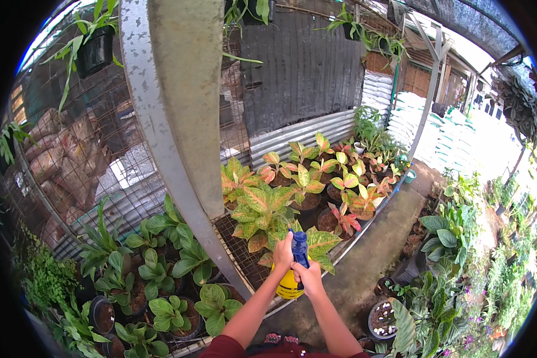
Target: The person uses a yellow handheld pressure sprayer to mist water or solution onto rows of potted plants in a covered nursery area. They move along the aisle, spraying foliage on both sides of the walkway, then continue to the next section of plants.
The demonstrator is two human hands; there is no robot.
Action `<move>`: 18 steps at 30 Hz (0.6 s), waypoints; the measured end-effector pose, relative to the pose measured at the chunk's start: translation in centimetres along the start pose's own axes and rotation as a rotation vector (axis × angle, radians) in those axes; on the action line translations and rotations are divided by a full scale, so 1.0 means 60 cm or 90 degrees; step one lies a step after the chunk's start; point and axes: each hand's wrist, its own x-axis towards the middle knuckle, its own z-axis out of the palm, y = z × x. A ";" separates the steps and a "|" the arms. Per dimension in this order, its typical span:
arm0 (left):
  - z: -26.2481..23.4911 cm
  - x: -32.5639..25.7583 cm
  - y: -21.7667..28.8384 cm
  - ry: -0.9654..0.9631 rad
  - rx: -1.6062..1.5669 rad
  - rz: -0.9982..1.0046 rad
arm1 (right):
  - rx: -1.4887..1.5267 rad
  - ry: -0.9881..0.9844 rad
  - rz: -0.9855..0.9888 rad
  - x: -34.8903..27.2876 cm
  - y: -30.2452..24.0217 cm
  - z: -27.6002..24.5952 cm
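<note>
Both hands are on a spray bottle with a yellow body (289,287) and a dark blue pump head (299,243). My left hand (283,253) is closed against the left side of the blue head, near the nozzle. My right hand (308,277) wraps the blue handle lower down, its thumb on top. The sprayer is held in front of me at the edge of a mesh bench (231,234). Just beyond it spreads a potted plant with large green and pink speckled leaves (265,206). Part of the yellow body is hidden behind my hands and forearms.
A metal post (161,119) and a concrete pillar (188,107) rise left of my hands. Several green potted plants (155,271) fill the left bench. A concrete path (370,250) runs along the right, with a white-dotted pot (382,319) beside it. White sacks (409,116) are stacked far back.
</note>
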 end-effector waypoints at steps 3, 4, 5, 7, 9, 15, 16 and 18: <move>0.017 -0.010 -0.085 0.010 -0.037 -0.088 | -0.025 0.018 0.051 -0.002 0.039 -0.017; 0.029 -0.016 -0.115 0.002 -0.077 -0.112 | -0.029 0.031 0.070 -0.002 0.056 -0.030; 0.040 -0.023 -0.141 -0.008 -0.118 -0.136 | -0.032 0.046 0.087 -0.002 0.072 -0.042; 0.040 -0.037 -0.177 -0.007 -0.097 -0.193 | -0.039 0.047 0.127 -0.008 0.093 -0.051; 0.033 -0.047 -0.195 0.009 -0.127 -0.227 | -0.041 0.034 0.145 -0.009 0.101 -0.048; 0.034 -0.027 -0.105 0.043 -0.062 -0.130 | -0.011 -0.068 0.056 -0.011 0.049 -0.056; 0.027 -0.018 -0.094 0.057 -0.040 -0.095 | -0.045 -0.119 0.005 -0.010 0.033 -0.057; 0.027 -0.009 -0.054 0.066 -0.005 -0.033 | -0.031 -0.190 -0.052 -0.006 0.008 -0.066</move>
